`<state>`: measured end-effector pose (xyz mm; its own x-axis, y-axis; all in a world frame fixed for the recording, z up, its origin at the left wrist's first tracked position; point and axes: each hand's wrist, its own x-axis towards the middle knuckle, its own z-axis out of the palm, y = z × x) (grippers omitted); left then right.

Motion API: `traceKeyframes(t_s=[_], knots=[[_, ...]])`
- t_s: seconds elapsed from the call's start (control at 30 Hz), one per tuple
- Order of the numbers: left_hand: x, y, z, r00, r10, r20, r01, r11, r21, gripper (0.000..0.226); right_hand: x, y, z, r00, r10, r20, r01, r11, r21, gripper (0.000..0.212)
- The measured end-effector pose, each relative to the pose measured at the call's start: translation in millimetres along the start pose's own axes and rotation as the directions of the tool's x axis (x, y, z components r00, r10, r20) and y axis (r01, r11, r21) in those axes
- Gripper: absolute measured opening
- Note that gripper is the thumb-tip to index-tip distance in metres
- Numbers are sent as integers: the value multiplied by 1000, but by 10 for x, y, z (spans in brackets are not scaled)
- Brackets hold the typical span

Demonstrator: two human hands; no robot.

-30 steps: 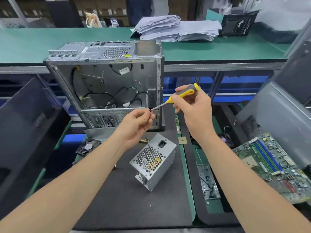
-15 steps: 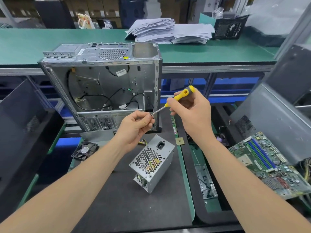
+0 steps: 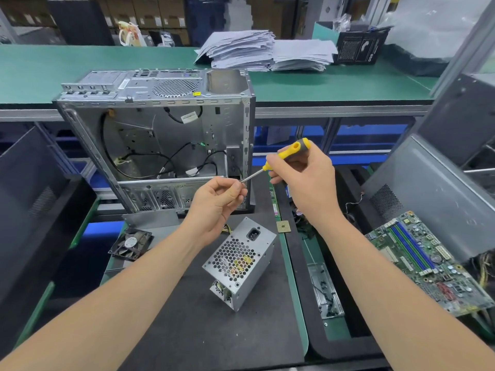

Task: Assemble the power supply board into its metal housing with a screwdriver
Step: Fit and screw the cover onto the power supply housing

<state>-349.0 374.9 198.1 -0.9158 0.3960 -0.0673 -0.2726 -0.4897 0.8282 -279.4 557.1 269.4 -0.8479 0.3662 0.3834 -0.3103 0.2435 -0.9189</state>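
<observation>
The power supply (image 3: pixel 241 261) lies tilted on the dark mat (image 3: pixel 187 330), just in front of the open metal case (image 3: pixel 150 135), apart from both hands. Above it we hold the screwdriver (image 3: pixel 284 159) — our right hand (image 3: pixel 305 180) curls its fingers round the yellow handle, our left hand (image 3: pixel 217 199) pinches the shaft tip between thumb and forefinger. A motherboard (image 3: pixel 428 263) lies at the right.

The worker's arms show from below the elbow to the fingertips. The left forearm (image 3: pixel 120 298) and the right forearm (image 3: pixel 396 290) are bare skin along their whole visible length, slim and smooth. The left hand (image 3: pixel 214 202) and the right hand (image 3: pixel 305 180) are bare as well.
</observation>
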Motion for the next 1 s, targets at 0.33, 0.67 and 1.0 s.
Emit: traceKeyframes(t_s=[0.33, 0.67, 1.0], knots=[[27, 51, -82, 991, -133, -29, 135, 988, 71, 59, 9, 36, -6, 999, 31, -15, -31, 1000, -2, 22], [-63, -137, -354, 773, -630, -80, 444, 446, 777, 20, -25, 112, -102, 985, 98, 139, -59, 963, -262, 17], [-53, -131, -268, 682, -724, -102, 629, 509, 587, 31, -142, 115, -75, 962, 71, 263, 56, 892, -449, 19]])
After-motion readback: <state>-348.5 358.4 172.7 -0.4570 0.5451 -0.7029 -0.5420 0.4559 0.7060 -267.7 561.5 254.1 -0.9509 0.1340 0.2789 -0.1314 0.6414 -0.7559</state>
